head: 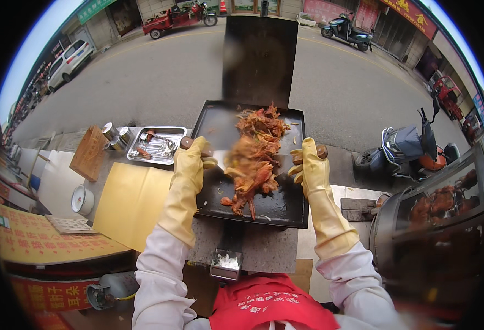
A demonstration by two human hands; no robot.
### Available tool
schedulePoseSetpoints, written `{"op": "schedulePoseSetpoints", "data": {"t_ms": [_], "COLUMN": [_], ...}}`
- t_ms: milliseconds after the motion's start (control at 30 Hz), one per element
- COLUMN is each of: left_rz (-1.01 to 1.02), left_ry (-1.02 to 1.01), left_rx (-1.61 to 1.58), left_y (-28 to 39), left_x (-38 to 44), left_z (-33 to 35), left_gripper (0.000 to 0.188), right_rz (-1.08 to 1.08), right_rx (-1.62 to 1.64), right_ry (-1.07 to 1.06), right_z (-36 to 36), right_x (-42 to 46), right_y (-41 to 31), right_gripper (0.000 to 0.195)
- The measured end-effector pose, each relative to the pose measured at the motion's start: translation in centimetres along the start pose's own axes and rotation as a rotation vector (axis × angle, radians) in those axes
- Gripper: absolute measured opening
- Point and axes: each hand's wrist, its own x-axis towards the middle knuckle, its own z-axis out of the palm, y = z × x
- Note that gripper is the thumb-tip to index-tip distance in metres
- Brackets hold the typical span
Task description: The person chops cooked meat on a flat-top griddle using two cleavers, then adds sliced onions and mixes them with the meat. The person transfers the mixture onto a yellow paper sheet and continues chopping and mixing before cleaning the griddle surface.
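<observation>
A black square griddle [213, 123] stands before me, with a heap of shredded, browned meat [262, 136] running down its middle. My left hand [188, 169], in a yellow rubber glove, grips the wooden handle [187, 142] of a flat metal scraper at the left of the heap. On the other side, my right hand [314, 169], gloved alike, is closed around a second scraper's wooden handle [321, 151]. That scraper's blade [284, 165] reaches to the meat's right edge. Part of the heap is blurred. Small pale strips lie scattered on the griddle.
A dark upright panel [260, 62] rises behind the griddle. To the left are a steel tray [133, 153] with utensils, several shaker tins [118, 142], a paper bag [88, 153] and an enamel bowl [82, 199]. A glazed cabinet [390, 239] of roasted poultry stands right; a gas cylinder [118, 286] sits lower left.
</observation>
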Motion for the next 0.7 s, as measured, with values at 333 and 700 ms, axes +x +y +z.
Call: {"op": "schedulePoseSetpoints", "data": {"t_ms": [333, 700], "left_rz": [0.534, 0.611], "left_ry": [-0.268, -0.144], "left_rx": [0.313, 1.117], "left_y": [1.5, 6.9], "left_x": [-2.3, 7.8], "left_z": [-0.5, 9.9], "left_gripper": [0.027, 0.034], "right_rz": [-0.209, -0.780], "right_rx": [-0.707, -1.171], "right_ry": [0.008, -0.295], "right_z": [-1.1, 3.6], "right_x": [1.0, 12.9], "right_y": [-0.9, -2.8], "right_gripper": [0.078, 0.034]}}
